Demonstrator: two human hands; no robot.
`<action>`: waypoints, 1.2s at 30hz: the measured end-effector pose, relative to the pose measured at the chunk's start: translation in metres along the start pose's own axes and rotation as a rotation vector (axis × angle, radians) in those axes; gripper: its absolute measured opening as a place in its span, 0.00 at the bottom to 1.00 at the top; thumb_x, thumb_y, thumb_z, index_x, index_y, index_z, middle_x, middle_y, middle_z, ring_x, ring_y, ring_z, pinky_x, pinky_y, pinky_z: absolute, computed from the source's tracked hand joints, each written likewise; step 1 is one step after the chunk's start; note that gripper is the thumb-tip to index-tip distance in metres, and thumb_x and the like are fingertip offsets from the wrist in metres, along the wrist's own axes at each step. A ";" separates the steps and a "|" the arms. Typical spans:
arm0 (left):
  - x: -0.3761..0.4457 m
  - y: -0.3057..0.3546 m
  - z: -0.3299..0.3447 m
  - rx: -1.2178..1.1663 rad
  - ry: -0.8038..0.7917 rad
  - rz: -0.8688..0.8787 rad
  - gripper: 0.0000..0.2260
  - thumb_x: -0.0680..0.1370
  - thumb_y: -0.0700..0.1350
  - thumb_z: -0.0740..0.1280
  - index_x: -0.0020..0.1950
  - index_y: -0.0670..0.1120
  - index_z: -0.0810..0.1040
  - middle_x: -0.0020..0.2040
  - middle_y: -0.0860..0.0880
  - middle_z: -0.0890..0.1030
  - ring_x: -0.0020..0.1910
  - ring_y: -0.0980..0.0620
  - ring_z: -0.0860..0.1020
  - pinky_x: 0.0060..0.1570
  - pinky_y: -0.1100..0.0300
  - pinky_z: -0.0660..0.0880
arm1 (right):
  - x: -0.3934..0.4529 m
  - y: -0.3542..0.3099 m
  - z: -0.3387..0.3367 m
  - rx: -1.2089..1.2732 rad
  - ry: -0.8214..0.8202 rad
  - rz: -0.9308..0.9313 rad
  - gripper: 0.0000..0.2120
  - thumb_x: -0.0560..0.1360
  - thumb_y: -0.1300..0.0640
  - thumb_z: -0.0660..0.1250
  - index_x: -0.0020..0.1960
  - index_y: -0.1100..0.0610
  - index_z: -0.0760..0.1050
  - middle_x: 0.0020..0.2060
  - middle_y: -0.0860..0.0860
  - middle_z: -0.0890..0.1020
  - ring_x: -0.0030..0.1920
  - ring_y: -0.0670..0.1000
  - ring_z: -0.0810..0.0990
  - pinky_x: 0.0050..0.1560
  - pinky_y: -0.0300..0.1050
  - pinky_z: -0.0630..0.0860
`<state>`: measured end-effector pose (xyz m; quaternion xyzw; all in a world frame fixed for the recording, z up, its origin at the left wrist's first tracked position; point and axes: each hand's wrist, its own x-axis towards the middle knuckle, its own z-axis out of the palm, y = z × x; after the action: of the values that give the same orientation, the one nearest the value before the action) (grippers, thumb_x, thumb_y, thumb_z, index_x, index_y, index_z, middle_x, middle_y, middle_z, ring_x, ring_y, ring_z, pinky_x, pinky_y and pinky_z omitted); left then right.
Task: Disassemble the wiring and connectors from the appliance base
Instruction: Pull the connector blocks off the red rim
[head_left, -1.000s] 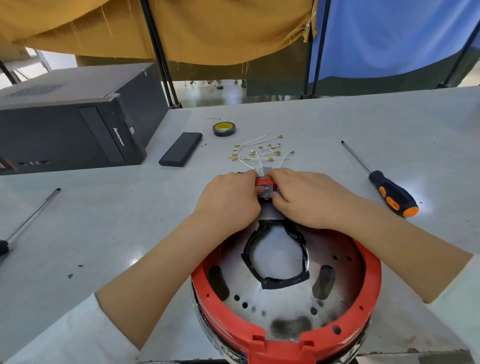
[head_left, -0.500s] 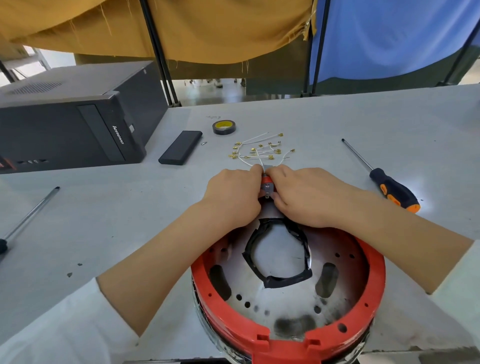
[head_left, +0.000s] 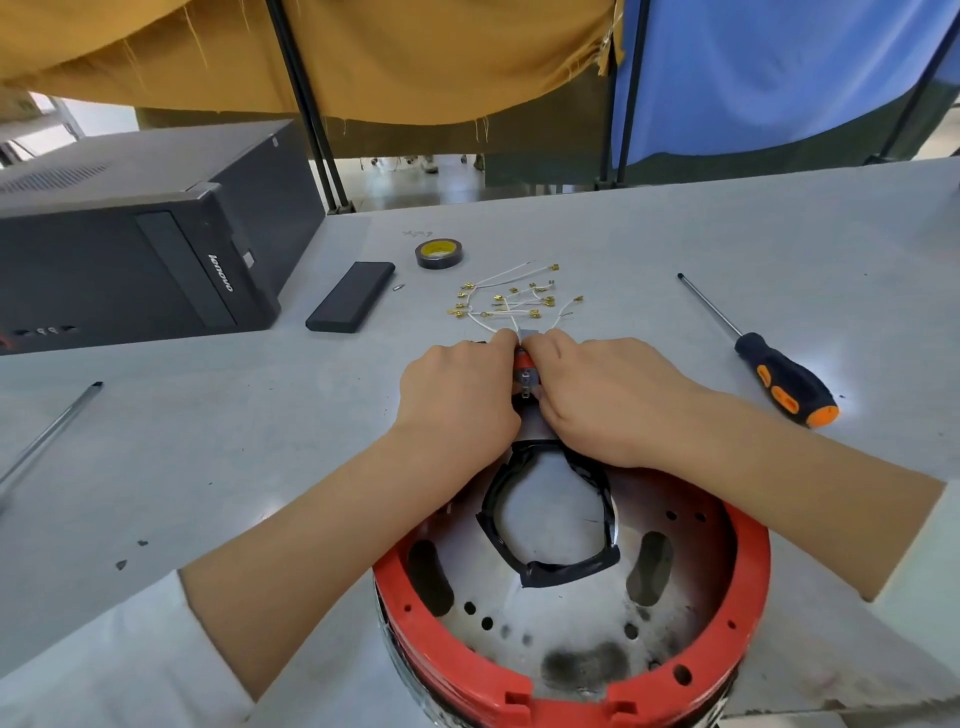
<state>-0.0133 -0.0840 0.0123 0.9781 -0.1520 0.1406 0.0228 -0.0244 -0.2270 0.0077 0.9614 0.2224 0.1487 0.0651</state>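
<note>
The round appliance base (head_left: 571, 696) with a red rim and a bare metal plate stands upside down at the table's near edge. A black taped ring (head_left: 550, 571) lies on the plate. At the far rim, my left hand (head_left: 457, 400) and my right hand (head_left: 602, 400) meet and pinch a small red and metal connector block (head_left: 524, 371) between their fingertips. Thin white wires with brass terminals (head_left: 511, 301) fan out from it onto the table beyond my fingers. Most of the block is hidden by my hands.
A black computer case (head_left: 135, 244) lies at the left. A flat black box (head_left: 350, 296) and a roll of black tape (head_left: 439, 253) lie beyond the wires. An orange-black screwdriver (head_left: 779, 374) is at the right, another tool's shaft (head_left: 47, 441) at the left edge.
Both hands have stayed on the connector block and drawn slightly closer together, fingertips now nearly meeting over it. The base has not moved on the table.
</note>
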 end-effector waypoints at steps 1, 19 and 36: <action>0.000 -0.001 0.001 0.001 -0.002 0.018 0.13 0.72 0.45 0.63 0.55 0.50 0.68 0.43 0.47 0.78 0.36 0.44 0.68 0.27 0.58 0.56 | 0.000 0.000 0.000 0.002 0.001 -0.008 0.17 0.79 0.52 0.53 0.66 0.57 0.62 0.57 0.53 0.74 0.47 0.58 0.79 0.33 0.47 0.57; 0.004 0.004 0.007 0.106 0.022 0.020 0.16 0.73 0.40 0.61 0.59 0.49 0.68 0.47 0.47 0.80 0.45 0.41 0.77 0.30 0.57 0.59 | 0.002 -0.004 0.001 -0.056 -0.003 0.024 0.16 0.78 0.54 0.54 0.64 0.59 0.62 0.54 0.54 0.74 0.43 0.57 0.79 0.27 0.45 0.49; 0.002 -0.003 0.008 -0.101 0.028 0.014 0.14 0.77 0.45 0.59 0.62 0.49 0.68 0.49 0.44 0.80 0.47 0.39 0.77 0.37 0.55 0.63 | 0.036 0.024 -0.014 1.058 -0.301 0.523 0.18 0.74 0.45 0.68 0.53 0.60 0.81 0.51 0.58 0.83 0.52 0.55 0.81 0.54 0.45 0.75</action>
<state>-0.0088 -0.0821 0.0055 0.9725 -0.1656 0.1466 0.0732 0.0117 -0.2311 0.0351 0.8965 0.0110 -0.1085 -0.4294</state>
